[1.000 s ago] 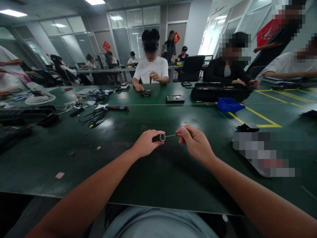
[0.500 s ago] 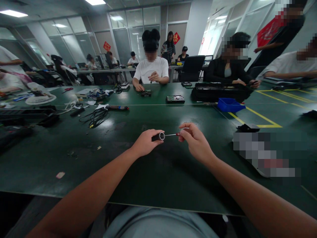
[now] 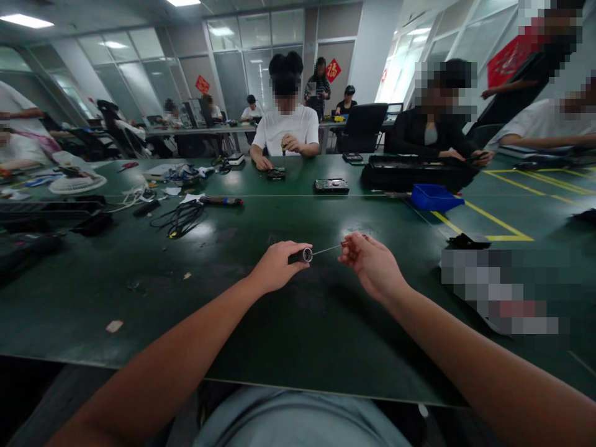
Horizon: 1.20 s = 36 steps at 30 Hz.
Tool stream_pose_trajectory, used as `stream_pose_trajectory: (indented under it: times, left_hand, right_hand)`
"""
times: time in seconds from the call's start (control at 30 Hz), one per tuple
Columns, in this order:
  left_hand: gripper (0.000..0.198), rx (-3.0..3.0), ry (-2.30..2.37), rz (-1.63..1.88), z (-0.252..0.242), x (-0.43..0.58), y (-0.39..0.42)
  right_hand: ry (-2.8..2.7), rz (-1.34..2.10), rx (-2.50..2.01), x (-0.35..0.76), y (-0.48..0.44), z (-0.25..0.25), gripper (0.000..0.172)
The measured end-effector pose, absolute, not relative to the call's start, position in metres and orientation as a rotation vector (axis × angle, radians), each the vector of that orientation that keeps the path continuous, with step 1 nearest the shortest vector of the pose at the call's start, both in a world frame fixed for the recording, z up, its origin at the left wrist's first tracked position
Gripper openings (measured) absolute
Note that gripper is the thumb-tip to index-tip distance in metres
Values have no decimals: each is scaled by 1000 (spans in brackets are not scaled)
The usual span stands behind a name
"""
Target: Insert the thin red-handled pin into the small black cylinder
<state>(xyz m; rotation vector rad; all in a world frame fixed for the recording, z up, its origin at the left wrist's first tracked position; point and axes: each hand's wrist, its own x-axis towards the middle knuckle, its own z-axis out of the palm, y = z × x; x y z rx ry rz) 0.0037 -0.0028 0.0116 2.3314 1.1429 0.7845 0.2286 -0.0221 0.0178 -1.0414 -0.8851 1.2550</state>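
You are seated at a long green tabletop (image 3: 288,323), bare just in front of you, and both of your forearms reach out over it to meet above its middle.

Your left hand (image 3: 275,268) is curled shut around a short black cylindrical handle (image 3: 300,255), with its silver collar poking out past your thumb toward the right. Your right hand (image 3: 372,266) is pinched together at the fingertips on the red end of a thin metal shaft (image 3: 327,249), whose other end sits at the collar's mouth. The two pieces are held up off the tabletop, between your hands, the shaft tilted a little upward to the right.

As for progress, I judge the shaft is at the collar but not seated: most of its length shows bare between your hands. Whether the tip is actually inside the collar is too small to tell. So the joining or parting of the two pieces looks only partly done, and nothing finished lies near you.

Farther off, a blue bin (image 3: 436,197) and a black case (image 3: 414,172) stand to the right, a tangle of black cable (image 3: 179,218) lies to the left, and a person in a white shirt (image 3: 285,127) works across from you.
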Motion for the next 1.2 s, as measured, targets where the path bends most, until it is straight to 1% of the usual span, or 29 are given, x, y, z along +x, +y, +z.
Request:
stream_pose_trajectory:
  times: [0.23, 0.43, 0.57, 0.67, 0.8, 0.87, 0.93, 1.07, 1.2]
  left_hand:
    - [38, 2329, 1152, 780, 11, 5, -5]
    - [37, 2354, 1127, 790, 11, 4, -5]
    - [38, 2358, 1140, 788, 11, 5, -6]
    - [38, 2355, 1143, 783, 12, 6, -6]
    - [36, 2352, 1136, 750, 13, 5, -6]
    - [35, 2349, 1133, 733, 14, 5, -6]
    - [35, 2346, 1128, 728, 14, 5, -6]
    - [36, 2329, 1130, 741, 14, 5, -7]
    - [38, 2275, 1150, 779, 12, 3, -6]
  right_hand:
    - [-1115, 1068, -1068, 224, -29, 20, 29]
    - [-1216, 1005, -1086, 226, -29, 18, 30]
    - [-1435, 735, -1235, 229, -34, 27, 30]
    - [-1519, 641, -1261, 229, -39, 33, 29]
    - [-1599, 683, -1180, 229, -43, 33, 13]
    - [-1622, 722, -1159, 229, -44, 32, 9]
    - [-1650, 742, -1153, 229, -45, 32, 12]
    - [-1702, 700, -1213, 229, -46, 34, 27]
    - [-1675, 691, -1213, 228, -45, 33, 17]
